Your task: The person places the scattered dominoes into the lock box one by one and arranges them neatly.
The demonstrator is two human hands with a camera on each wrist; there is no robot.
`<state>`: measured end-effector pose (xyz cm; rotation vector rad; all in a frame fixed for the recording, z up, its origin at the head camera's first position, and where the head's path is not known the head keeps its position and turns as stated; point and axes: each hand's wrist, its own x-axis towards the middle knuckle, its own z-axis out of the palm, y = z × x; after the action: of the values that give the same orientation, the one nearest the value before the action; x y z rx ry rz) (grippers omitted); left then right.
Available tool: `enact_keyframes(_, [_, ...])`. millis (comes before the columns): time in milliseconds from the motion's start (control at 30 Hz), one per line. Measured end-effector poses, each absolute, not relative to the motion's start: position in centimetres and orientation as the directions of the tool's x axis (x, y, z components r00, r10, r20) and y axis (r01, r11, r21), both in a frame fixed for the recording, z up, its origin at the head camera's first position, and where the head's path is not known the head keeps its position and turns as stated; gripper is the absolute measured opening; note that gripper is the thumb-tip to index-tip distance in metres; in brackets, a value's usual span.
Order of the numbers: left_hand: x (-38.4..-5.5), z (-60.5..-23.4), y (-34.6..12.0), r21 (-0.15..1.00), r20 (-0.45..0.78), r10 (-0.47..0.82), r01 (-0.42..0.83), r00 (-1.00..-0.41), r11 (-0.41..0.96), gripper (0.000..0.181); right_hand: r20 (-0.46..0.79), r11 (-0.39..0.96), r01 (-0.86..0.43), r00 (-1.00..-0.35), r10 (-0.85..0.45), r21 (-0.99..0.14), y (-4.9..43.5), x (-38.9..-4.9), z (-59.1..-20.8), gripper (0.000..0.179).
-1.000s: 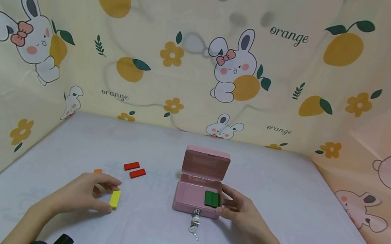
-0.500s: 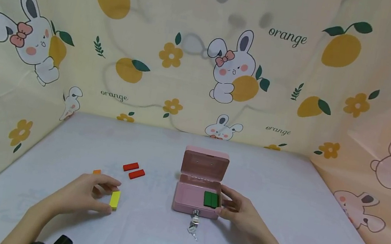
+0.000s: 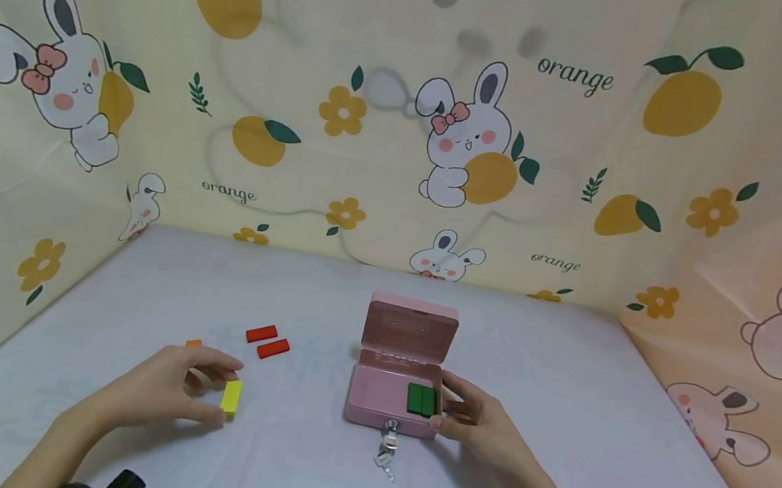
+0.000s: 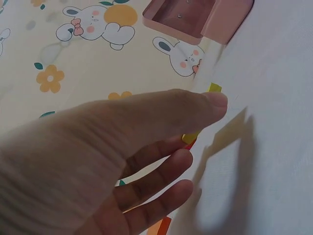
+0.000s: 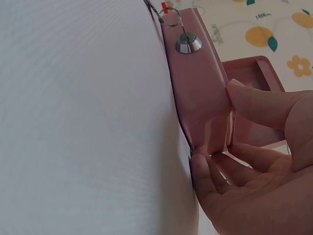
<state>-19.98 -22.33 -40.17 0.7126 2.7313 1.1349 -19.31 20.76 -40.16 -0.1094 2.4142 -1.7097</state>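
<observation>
In the head view my left hand [image 3: 168, 386] pinches a yellow block [image 3: 230, 398] between thumb and fingers, just above the white table. The left wrist view shows the thumb covering most of that block. To the right stands a pink cash box [image 3: 375, 400] with its lid raised. Two green blocks [image 3: 421, 400] lie side by side in the box's right end. My right hand [image 3: 488, 427] grips that end, its thumb on the upper edge and its fingers along the side wall. A silver lock [image 5: 189, 43] with keys [image 3: 384, 464] hangs from the box's front.
Two red blocks [image 3: 273, 348] lie on the white table [image 3: 297, 466] beyond my left hand. An orange block [image 3: 194, 343] is mostly hidden behind that hand. A patterned cloth [image 3: 375, 149] with rabbits and oranges rises behind the table and at both sides.
Almost nothing moves. The yellow block shifts very slightly in my left hand; the right hand stays on the box. The head view tilts a little.
</observation>
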Motion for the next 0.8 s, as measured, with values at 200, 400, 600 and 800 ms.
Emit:
enact_keyframes(200, [-20.3,-39.9,-22.0,0.707,0.097,0.461,0.387,-0.882,0.592,0.061,-0.098,0.358,0.036,-0.983,-0.157,-0.933,20.8,-19.3,-40.1,0.067])
enact_keyframes(400, [-20.6,-39.4,-21.3,0.750,0.132,0.481,0.404,-0.867,0.524,0.055,-0.099,0.363,0.035,-0.982,-0.158,-0.931,20.7,-19.4,-40.1,0.067])
enact_keyframes(600, [-20.8,-38.5,-20.2,0.727,0.181,0.521,0.470,-0.834,0.500,0.048,-0.099,0.379,0.036,-0.984,-0.147,-0.925,20.6,-19.5,-40.3,0.067])
enact_keyframes(800, [-21.2,-37.7,-18.9,0.721,0.206,0.544,0.502,-0.813,0.477,0.047,-0.098,0.377,0.033,-0.983,-0.154,-0.926,20.7,-19.5,-40.3,0.068])
